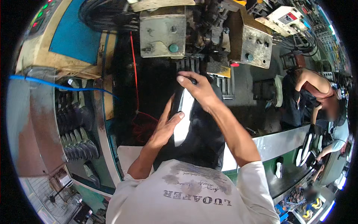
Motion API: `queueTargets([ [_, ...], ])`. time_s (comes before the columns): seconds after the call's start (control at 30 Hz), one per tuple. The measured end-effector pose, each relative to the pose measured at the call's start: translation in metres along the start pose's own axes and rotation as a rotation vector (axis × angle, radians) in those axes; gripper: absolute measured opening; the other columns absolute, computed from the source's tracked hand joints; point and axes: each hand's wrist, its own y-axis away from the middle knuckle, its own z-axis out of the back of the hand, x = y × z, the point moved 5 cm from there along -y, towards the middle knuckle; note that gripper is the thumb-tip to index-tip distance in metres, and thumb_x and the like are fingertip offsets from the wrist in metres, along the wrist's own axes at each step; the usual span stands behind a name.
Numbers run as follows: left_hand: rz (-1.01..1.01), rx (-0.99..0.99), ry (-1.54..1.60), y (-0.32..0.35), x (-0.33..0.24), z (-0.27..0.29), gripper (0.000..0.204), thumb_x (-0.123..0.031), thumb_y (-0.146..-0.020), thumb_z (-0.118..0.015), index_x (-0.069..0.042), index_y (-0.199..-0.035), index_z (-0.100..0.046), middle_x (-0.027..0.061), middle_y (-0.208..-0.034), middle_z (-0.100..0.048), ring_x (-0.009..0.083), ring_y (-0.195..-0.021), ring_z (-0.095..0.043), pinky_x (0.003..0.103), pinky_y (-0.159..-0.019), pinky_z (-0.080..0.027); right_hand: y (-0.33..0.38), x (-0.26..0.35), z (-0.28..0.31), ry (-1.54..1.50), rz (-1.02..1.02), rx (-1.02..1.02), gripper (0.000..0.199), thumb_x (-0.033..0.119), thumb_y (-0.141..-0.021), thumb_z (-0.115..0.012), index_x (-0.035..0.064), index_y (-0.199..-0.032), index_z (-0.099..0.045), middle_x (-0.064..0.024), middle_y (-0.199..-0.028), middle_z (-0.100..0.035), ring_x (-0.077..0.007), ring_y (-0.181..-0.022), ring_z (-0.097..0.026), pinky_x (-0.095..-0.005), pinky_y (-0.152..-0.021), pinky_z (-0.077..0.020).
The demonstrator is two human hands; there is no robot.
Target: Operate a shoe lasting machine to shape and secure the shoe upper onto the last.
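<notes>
In front of my body I hold a long black shoe with a white underside (183, 128), its far end pointing toward the machine. My left hand (166, 127) is closed along its left side, with the thumb lying on the white surface. My right hand (199, 89) grips the far end, fingers curled over the black part. The black upper partly merges with dark clothing below, so its outline is hard to follow.
Grey machine boxes (162, 33) with buttons stand ahead. A rack at left holds several shoes (80, 143), and a blue hose (56, 85) crosses above it. At right, a black-and-white shoe (279, 168) lies on a conveyor, with people (315, 86) beyond.
</notes>
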Motion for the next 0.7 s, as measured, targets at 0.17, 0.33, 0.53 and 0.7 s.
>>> queueTargets([
  [0.17,0.071,-0.06,0.435,0.054,0.048,0.032,0.066,-0.026,-0.109,-0.06,-0.008,-0.167,-0.035,0.0096,-0.139,-0.063,0.0187,-0.12,-0.065,0.037,-0.099,-0.056,0.026,-0.017,-0.067,-0.224,-0.122,0.215,0.048,0.029,-0.107,-0.071,0.0055,-0.148,-0.063,-0.0045,-0.129,-0.066,-0.0141,-0.12,-0.055,-0.0318,-0.106,-0.0444],
  [0.33,0.02,-0.361,0.559,0.111,0.08,0.109,0.07,-0.033,-0.107,-0.063,-0.007,-0.167,-0.035,0.0107,-0.14,-0.065,0.0203,-0.117,-0.067,0.037,-0.099,-0.056,0.047,-0.022,-0.097,-0.082,-0.124,0.405,0.059,0.03,-0.108,-0.068,0.0067,-0.16,-0.051,-0.0152,-0.162,-0.051,-0.0299,-0.14,-0.058,-0.0461,-0.115,-0.0482],
  [0.53,0.155,-1.024,0.157,0.274,0.182,0.276,0.074,-0.042,-0.102,-0.07,-0.016,-0.166,-0.044,0.0111,-0.152,-0.062,0.0243,-0.133,-0.059,0.037,-0.12,-0.039,0.036,-0.086,-0.061,0.029,-0.266,0.36,0.059,0.03,-0.109,-0.067,-0.0017,-0.156,-0.051,-0.0225,-0.15,-0.061,-0.0308,-0.125,-0.07,-0.0436,-0.107,-0.0553],
  [0.7,0.615,-1.414,-0.57,0.4,0.239,0.365,0.099,-0.041,-0.093,-0.079,-0.031,-0.172,-0.021,0.0371,-0.152,-0.053,0.0558,-0.129,-0.061,0.047,-0.111,-0.051,0.022,-0.132,-0.001,-0.045,-0.3,0.181,0.051,0.028,-0.107,-0.069,-0.003,-0.146,-0.055,-0.0202,-0.137,-0.069,-0.0304,-0.115,-0.074,-0.0417,-0.099,-0.0602],
])
